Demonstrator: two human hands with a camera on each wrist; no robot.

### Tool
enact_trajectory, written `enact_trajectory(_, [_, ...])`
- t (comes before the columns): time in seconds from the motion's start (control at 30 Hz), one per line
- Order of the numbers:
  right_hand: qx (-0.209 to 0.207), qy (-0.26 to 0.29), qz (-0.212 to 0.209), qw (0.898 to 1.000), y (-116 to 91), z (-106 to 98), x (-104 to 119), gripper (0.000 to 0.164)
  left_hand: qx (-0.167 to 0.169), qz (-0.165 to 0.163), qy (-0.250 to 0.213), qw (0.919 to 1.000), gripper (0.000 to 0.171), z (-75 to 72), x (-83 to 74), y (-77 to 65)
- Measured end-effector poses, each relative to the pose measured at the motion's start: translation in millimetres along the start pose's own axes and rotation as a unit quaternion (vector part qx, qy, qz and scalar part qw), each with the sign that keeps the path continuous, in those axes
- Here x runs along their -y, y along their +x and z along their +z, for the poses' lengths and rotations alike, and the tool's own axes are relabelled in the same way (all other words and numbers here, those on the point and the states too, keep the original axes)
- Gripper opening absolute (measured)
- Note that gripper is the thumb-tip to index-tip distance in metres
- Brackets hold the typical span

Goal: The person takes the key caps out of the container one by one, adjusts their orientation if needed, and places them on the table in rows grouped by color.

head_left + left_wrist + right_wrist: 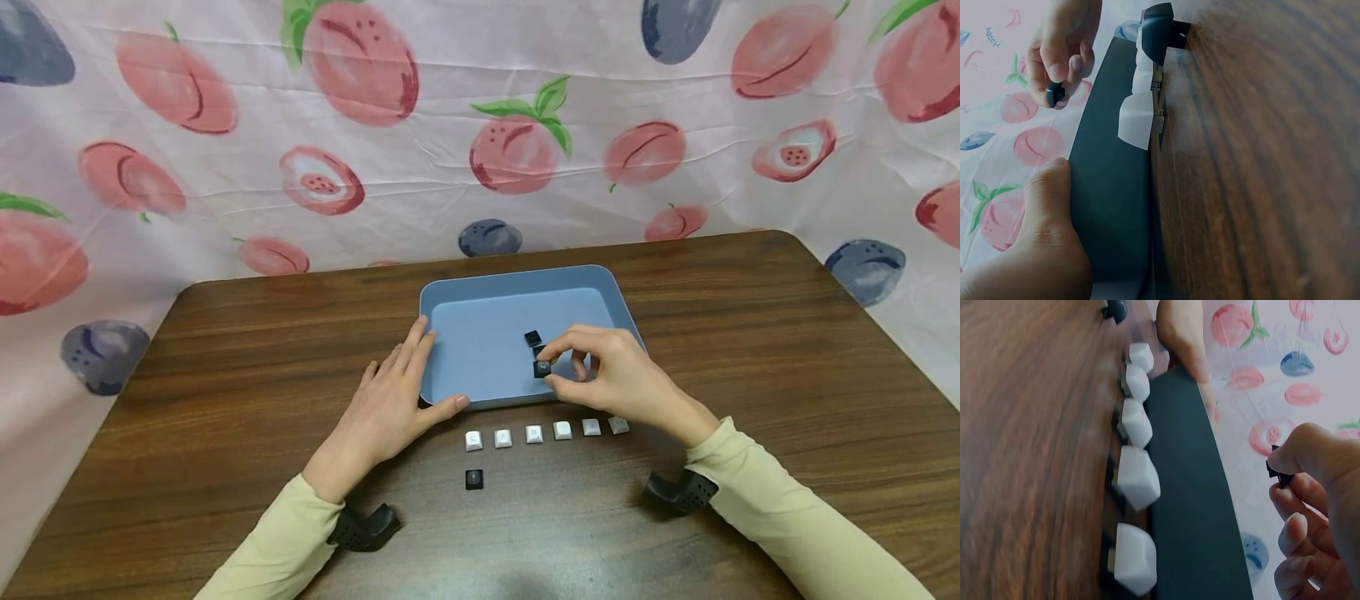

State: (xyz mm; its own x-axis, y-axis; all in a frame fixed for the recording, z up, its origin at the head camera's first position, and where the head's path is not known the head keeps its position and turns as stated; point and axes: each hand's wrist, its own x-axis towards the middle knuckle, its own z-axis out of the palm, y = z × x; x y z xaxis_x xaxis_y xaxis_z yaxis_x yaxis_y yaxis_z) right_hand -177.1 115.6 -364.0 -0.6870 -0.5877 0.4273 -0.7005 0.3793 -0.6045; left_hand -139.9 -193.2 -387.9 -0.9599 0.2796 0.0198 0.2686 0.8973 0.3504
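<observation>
Between thumb and fingertips my right hand (611,371) pinches a black keycap (542,369), held above the front part of a blue tray (480,350). Another black keycap (532,338) lies in the tray, and one more is partly hidden behind the pinched one. With fingers straight, my left hand (390,408) rests at the tray's left side and front left corner. The right wrist view shows the pinched black keycap (1279,467) apart from the tray wall (1194,487). In the left wrist view, the left thumb (1047,200) lies along the tray's edge.
A row of several white keycaps (534,434) stands on the brown wooden table (300,350) in front of the tray. One black keycap (474,479) sits nearer, below the row's left end. A fruit-patterned cloth (420,167) hangs behind the table.
</observation>
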Motion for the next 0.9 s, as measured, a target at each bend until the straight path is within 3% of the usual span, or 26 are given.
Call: enact_trajectory(0.9, [0.019,0.022,-0.041,0.999,-7,31,23,0.02,0.002,-0.003,0.004,1.0,0.1,0.0,0.8,0.2])
